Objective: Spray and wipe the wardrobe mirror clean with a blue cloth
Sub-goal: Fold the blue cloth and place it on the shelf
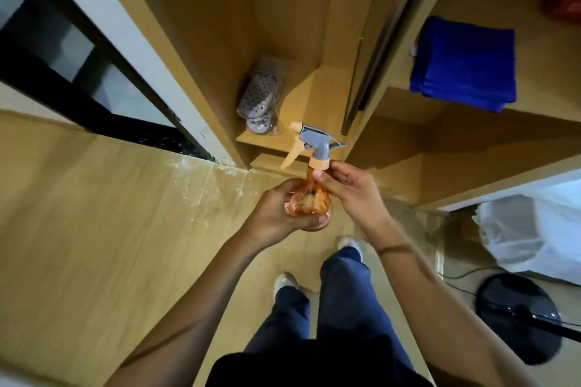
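An orange see-through spray bottle (311, 203) with a grey and cream trigger head (316, 141) is held upright in front of me, over the floor. My left hand (276, 214) cups and grips its round body from the left. My right hand (349, 188) pinches the bottle's neck just under the cream collar. A folded blue cloth (465, 63) lies on a wooden wardrobe shelf at the upper right, away from both hands. A narrow dark sliding panel edge (377, 50) stands between the shelf sections; I cannot tell if it is the mirror.
A plastic-wrapped grey perforated item (259, 97) lies on a low shelf (301, 97) behind the bottle. A black-framed glass door (78, 72) is at the left. A black fan base (518, 317) with its cable and a white plastic bag (528, 229) sit at the lower right.
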{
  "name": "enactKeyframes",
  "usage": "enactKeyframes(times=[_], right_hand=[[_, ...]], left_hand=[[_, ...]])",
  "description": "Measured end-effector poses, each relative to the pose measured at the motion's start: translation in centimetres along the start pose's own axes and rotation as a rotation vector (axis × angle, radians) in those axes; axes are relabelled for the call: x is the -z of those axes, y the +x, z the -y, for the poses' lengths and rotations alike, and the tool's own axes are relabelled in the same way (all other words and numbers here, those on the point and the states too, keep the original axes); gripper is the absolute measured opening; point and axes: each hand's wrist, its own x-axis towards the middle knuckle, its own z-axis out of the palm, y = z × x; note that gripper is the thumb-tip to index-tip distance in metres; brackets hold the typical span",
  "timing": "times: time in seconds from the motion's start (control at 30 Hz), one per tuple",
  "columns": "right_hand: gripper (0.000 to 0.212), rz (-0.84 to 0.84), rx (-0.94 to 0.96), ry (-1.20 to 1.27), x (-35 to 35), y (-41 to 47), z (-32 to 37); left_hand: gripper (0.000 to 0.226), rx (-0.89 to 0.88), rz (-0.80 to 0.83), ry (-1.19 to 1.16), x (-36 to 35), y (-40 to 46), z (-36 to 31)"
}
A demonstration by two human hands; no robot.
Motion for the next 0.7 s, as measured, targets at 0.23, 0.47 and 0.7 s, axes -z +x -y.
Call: enactKeyframes(times=[0.23, 0.47, 0.7], right_hand=[[0.012, 0.02, -0.063, -0.02, -5.3, 2.9, -1.7], [0.01, -0.015, -0.171, -0.011, -6.5, 10.1, -1.5], [0.021, -0.08, -0.118, -0.051, -6.7, 17.1, -0.7]], left_hand=[[0.056, 0.051, -0.032, -0.018, 4.5, 1.3, 3.5], [0.054, 0.068, -0.026, -0.041, 7.2, 7.5, 3.7], [0.059, 0.075, 0.076, -0.058, 9.9, 15.6, 3.8]])
